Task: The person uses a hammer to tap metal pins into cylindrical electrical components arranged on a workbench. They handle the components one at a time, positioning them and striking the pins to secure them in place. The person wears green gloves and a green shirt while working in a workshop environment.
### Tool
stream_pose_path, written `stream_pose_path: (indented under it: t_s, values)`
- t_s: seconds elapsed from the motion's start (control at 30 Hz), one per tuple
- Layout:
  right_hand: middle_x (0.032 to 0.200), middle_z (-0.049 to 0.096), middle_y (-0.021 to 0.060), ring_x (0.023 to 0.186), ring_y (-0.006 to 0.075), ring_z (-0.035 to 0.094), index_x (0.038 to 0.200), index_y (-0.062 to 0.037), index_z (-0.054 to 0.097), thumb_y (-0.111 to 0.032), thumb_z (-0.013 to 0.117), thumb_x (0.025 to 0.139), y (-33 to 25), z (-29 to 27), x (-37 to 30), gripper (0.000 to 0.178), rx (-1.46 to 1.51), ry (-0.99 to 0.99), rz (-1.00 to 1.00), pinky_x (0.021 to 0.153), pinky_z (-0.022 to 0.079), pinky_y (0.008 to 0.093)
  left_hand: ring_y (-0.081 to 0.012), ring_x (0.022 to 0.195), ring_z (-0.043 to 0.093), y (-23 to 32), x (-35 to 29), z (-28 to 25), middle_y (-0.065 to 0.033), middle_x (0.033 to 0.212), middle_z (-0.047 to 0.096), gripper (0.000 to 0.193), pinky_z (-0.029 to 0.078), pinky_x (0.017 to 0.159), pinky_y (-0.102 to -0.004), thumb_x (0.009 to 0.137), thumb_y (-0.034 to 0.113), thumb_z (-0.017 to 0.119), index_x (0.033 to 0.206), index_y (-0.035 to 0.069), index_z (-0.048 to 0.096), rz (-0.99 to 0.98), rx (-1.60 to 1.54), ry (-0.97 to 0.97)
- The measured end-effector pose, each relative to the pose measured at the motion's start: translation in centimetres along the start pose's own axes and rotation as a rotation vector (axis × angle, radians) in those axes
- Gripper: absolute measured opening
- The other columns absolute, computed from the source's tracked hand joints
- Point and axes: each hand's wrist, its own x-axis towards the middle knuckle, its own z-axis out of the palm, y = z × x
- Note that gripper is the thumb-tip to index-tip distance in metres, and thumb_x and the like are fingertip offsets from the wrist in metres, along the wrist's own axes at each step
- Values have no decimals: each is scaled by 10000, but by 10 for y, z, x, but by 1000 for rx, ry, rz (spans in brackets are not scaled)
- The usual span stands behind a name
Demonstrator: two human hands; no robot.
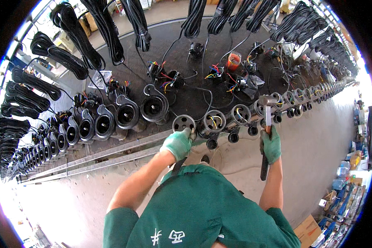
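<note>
My left hand [177,144], in a green glove, is closed at the near rim of a round dark grey housing [183,120] with several holes in its face. That housing stands at the table's front edge, at the left end of a row of similar ones. The one beside it, an open round housing [214,121], has yellow and white wires inside. On the right, my gloved right hand [271,145] is wrapped round the handle of a hammer [268,100]. The hammer stands roughly upright, its metal head upward, in front of the row on that side.
Snail-shaped black pump casings [155,108] line the table's front edge to the left. Behind them lie small motors with coloured wires [214,72] and an orange cup [234,61]. Bundled black cables [194,18] hang along the far side. A metal rail [111,151] borders the table.
</note>
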Motion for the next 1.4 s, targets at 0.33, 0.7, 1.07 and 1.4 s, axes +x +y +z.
stream_pose_path:
  t_s: [0.33,0.7,1.07,1.4]
  values:
    - [935,695,269,873,458,692,1161,-22,535,-136,605,981,-86,89,-66,224,-464,-520,-544,701,534,495,-252,857,659,-21,-12,58,-213,959,721,270,516,797,-390,1035,241,591,1123,1,677,38,-725,112]
    - [941,685,298,936,498,656,1189,-11,509,-308,551,1015,-67,138,-34,347,-870,-623,-343,786,493,592,-286,892,727,-9,-14,54,-196,978,750,219,546,819,-386,991,190,639,1094,14,719,-9,-781,106]
    - [878,686,271,819,468,685,1170,-3,489,-270,574,1014,-83,144,-52,321,-949,-601,-471,703,536,578,-356,921,715,-22,-9,65,-237,1009,728,244,542,811,-398,982,184,653,1145,12,710,36,-728,91]
    - [855,671,300,859,502,670,1169,-15,457,-291,607,1000,-115,131,-68,356,-597,-434,-532,722,509,604,-353,854,705,-29,-9,67,-246,981,727,231,539,788,-410,970,195,678,1081,-4,718,35,-644,107]
